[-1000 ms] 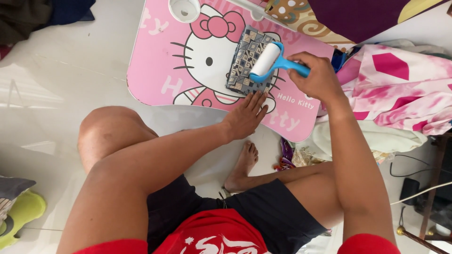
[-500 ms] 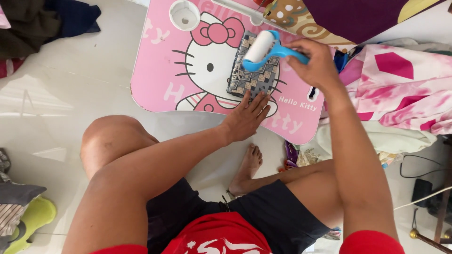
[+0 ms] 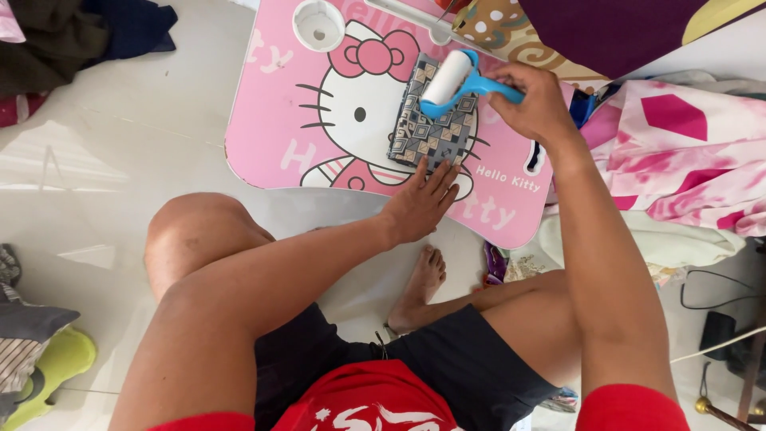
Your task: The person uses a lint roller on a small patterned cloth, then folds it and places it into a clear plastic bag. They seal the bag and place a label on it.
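Lint roller on a patterned cloth, one hand rolling, the other pinning.

Right hand (image 3: pixel 536 102) is closed around the blue handle of the lint roller (image 3: pixel 447 78), whose white drum lies across the far end of the folded patterned cloth (image 3: pixel 432 128), at about 12 o'clock on it. Left hand (image 3: pixel 419 204) lies flat with fingers (image 3: pixel 441 177) spread wide, holding nothing, its fingertips pressing the cloth's near edge at 6 o'clock. The cloth sits near the middle of the pink cartoon-cat bench (image 3: pixel 279 136), which stands on the pale floor (image 3: pixel 120 160). A round cup recess (image 3: pixel 318 25) shows on the bench at 11 o'clock from the cloth. Pink and white fabric (image 3: pixel 678 160) is heaped at 3 o'clock, dark clothes (image 3: pixel 72 40) at 10 o'clock.
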